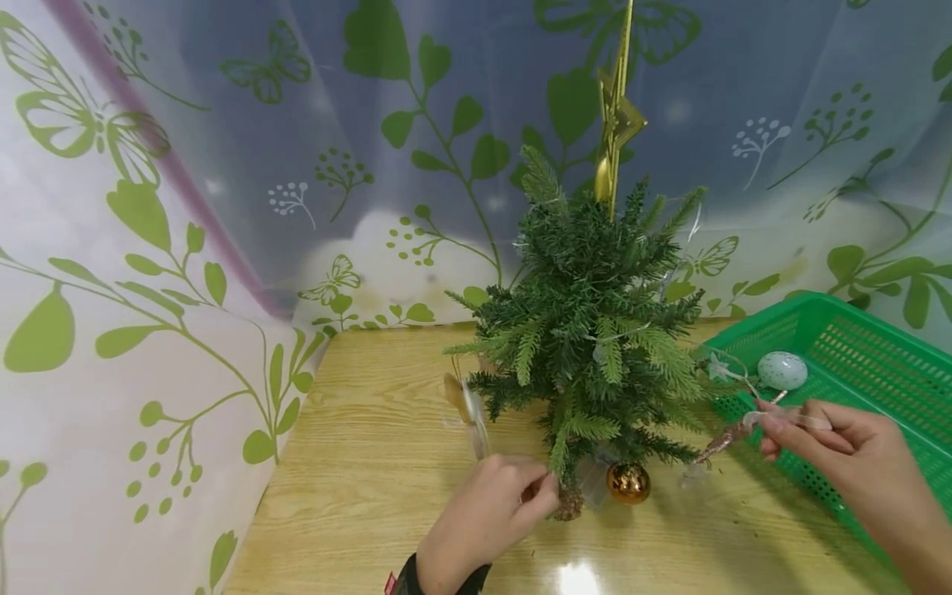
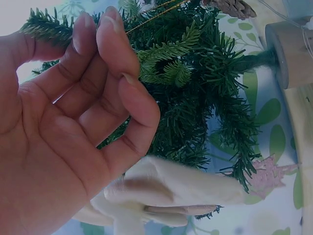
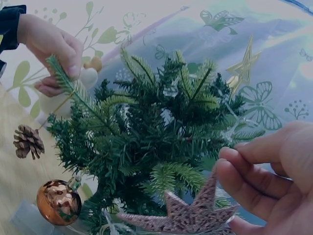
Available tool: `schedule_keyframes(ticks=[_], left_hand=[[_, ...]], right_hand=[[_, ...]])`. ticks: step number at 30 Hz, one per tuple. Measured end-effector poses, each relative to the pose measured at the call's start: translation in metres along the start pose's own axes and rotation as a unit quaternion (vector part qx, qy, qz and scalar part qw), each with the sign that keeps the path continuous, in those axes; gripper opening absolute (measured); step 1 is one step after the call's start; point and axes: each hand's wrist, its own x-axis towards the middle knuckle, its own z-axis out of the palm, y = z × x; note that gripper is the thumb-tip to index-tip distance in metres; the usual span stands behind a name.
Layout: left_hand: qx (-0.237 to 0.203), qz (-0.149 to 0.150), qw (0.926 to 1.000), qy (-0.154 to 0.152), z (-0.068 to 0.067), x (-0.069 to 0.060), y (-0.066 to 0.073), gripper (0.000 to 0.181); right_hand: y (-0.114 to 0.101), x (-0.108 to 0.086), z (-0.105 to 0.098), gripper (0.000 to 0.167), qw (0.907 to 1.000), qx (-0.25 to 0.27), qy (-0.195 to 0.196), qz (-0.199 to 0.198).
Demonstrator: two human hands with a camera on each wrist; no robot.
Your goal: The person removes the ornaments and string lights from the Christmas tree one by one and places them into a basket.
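In the middle of the table stands a small artificial Christmas tree. My left hand pinches the tip of a low branch on its left side, fingers curled. A pine cone hangs from this branch on a gold cord. On the tree's right, my right hand pinches a thin clear string of lights between thumb and fingers. Against those fingers is a glittery pink star, seen nearly edge-on from the head. A shiny copper ball hangs low at the front.
A green plastic basket at the right holds a speckled egg. A gold star tops the tree. A pale ornament hangs at the left. Behind the wooden table is a patterned curtain.
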Motion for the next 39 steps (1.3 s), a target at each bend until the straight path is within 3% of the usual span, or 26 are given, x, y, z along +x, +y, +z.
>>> schedule_keyframes(ticks=[5, 9, 11, 13, 17, 19, 21, 26, 28, 31, 33, 35, 36, 39], left_hand=[[-0.003, -0.010, 0.9999, -0.005, 0.000, 0.000, 0.000, 0.031], [0.002, -0.005, 1.0000, -0.003, 0.001, 0.000, 0.000, 0.034], [0.001, -0.002, 1.0000, -0.001, 0.002, 0.000, 0.000, 0.035], [-0.003, -0.001, 1.0000, -0.002, 0.002, 0.000, 0.000, 0.035], [-0.009, -0.003, 0.9999, -0.007, 0.001, 0.002, 0.001, 0.033], [-0.009, -0.005, 0.9999, -0.009, 0.000, 0.003, 0.002, 0.032], [-0.011, -0.009, 0.9998, -0.012, 0.000, 0.003, 0.002, 0.031], [-0.009, -0.004, 0.9999, -0.009, 0.000, 0.003, 0.002, 0.031], [-0.006, 0.001, 1.0000, -0.005, 0.001, 0.003, 0.001, 0.031], [-0.003, 0.007, 1.0000, -0.001, 0.002, 0.003, 0.000, 0.031], [-0.006, 0.008, 1.0000, -0.001, 0.002, 0.004, 0.000, 0.032], [-0.008, 0.008, 0.9999, -0.002, 0.003, 0.004, 0.000, 0.032], [-0.009, 0.007, 0.9999, -0.003, 0.003, 0.004, 0.000, 0.032], [-0.010, 0.001, 0.9999, -0.008, 0.003, 0.004, 0.000, 0.031]], right_hand=[[-0.004, -0.005, 0.001, 0.045, 0.9996, -0.019, -0.018, 0.005], [-0.007, -0.007, 0.003, 0.045, 0.9991, -0.040, 0.012, -0.012], [-0.007, -0.008, 0.004, 0.044, 0.9984, -0.016, 0.047, -0.027], [-0.006, -0.011, 0.004, 0.043, 0.9941, 0.054, 0.077, -0.053], [-0.001, -0.014, 0.005, 0.043, 0.9725, 0.181, 0.097, -0.110], [0.002, -0.014, 0.005, 0.042, 0.9635, 0.220, 0.077, -0.132], [0.006, -0.012, 0.005, 0.038, 0.9471, 0.282, 0.045, -0.147], [0.014, -0.006, 0.005, 0.035, 0.9063, 0.406, 0.019, -0.114], [0.013, -0.004, 0.008, 0.036, 0.9099, 0.402, 0.030, -0.098], [0.010, -0.001, 0.014, 0.039, 0.9281, 0.357, 0.049, -0.092], [0.007, -0.001, 0.018, 0.041, 0.9327, 0.340, 0.069, -0.096], [0.004, 0.000, 0.021, 0.040, 0.9207, 0.365, 0.092, -0.101], [0.003, 0.001, 0.023, 0.039, 0.9073, 0.394, 0.101, -0.105], [0.002, 0.004, 0.026, 0.032, 0.8511, 0.497, 0.130, -0.108]])
